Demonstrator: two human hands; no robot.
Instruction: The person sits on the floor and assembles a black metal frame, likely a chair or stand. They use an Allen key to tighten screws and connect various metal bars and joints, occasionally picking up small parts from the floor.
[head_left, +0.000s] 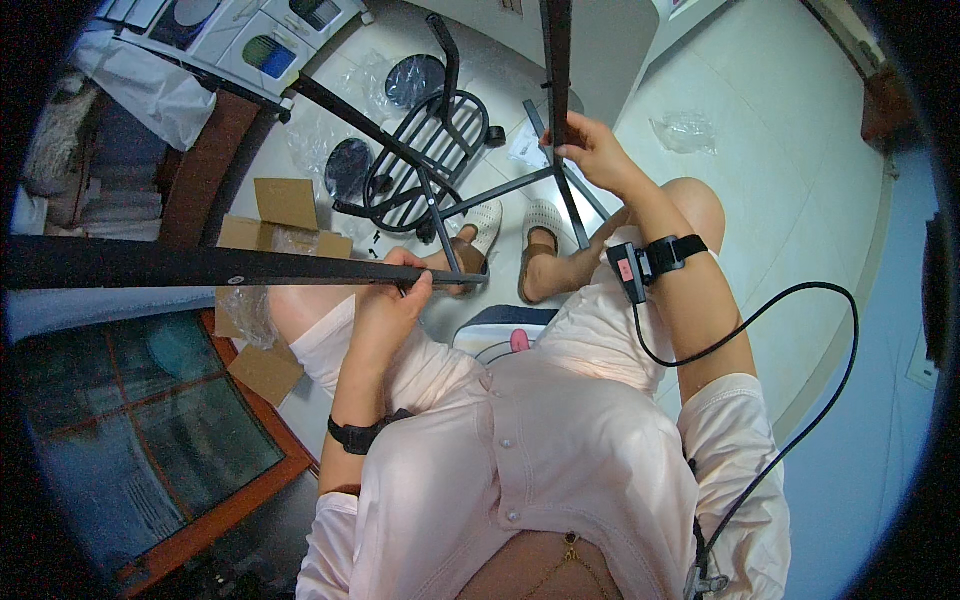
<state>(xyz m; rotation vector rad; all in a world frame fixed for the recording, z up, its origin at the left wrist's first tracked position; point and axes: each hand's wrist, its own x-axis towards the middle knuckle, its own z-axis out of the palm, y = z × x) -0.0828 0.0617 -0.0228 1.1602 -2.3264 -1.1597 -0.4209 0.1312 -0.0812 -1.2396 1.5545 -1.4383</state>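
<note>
A frame of black metal tubes stands before me, with a crossbar (499, 191) joining its parts. My left hand (390, 304) closes around the end of a long black bar (150, 262) that runs in from the left. A small dark piece shows by its thumb, too small to name. On the other side, the fingers of my right hand (596, 150) wrap an upright black tube (556, 67), just above where the crossbar meets it. A thin strut (437, 217) rises from near my left hand toward another slanting tube (360, 116).
On the tiled floor lie an oval black metal rack (427, 161), round black discs (416, 81) in plastic, and clear plastic film (684, 133). An opened cardboard box (285, 202) stands left, by a wood-framed glass panel (165, 412). A white wheeled cabinet (259, 45) is behind.
</note>
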